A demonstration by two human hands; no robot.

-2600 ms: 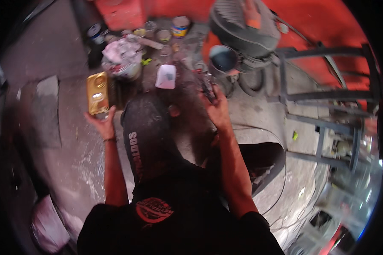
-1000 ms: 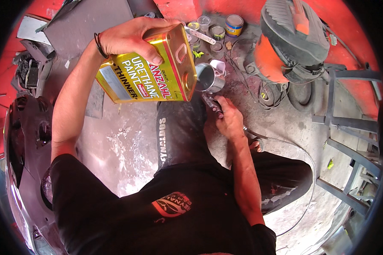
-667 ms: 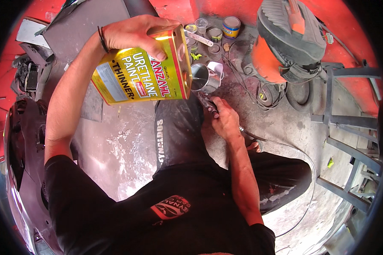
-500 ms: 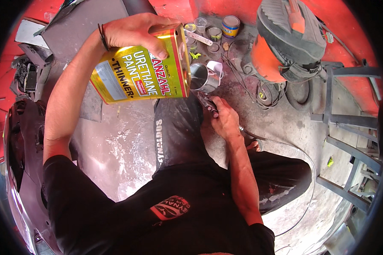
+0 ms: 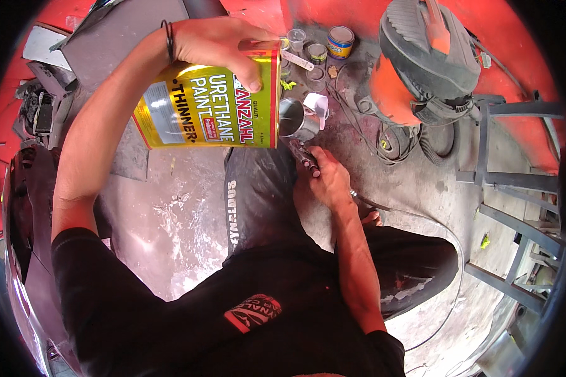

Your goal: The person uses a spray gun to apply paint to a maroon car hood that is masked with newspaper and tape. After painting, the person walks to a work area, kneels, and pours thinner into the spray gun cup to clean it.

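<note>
My left hand (image 5: 223, 47) grips a large yellow rectangular solvent can (image 5: 201, 116) from above, thumb over its front face. The can lies on its side in the air, its red-rimmed end toward the right. Close to that end is an open metal cup (image 5: 303, 129) on a spray gun (image 5: 304, 156). The fingers of my right hand (image 5: 332, 179) are wrapped round the gun, and an air hose (image 5: 383, 206) runs from below that hand. A white plastic cup (image 5: 318, 104) is just beside the metal cup. Whether liquid is flowing cannot be seen.
Small open tins and clear cups, with a blue-and-yellow tin (image 5: 340, 43) and a mixing stick (image 5: 297, 60), stand on the floor ahead. An orange-and-black vacuum (image 5: 415, 69) with cables is to their right. Grey metal frames (image 5: 522, 182) line the right; dark car panels (image 5: 41, 207) the left.
My left hand and the can have shifted slightly right, and the can's red-rimmed end has turned a little more upright. The spray gun and right hand have moved slightly left.
</note>
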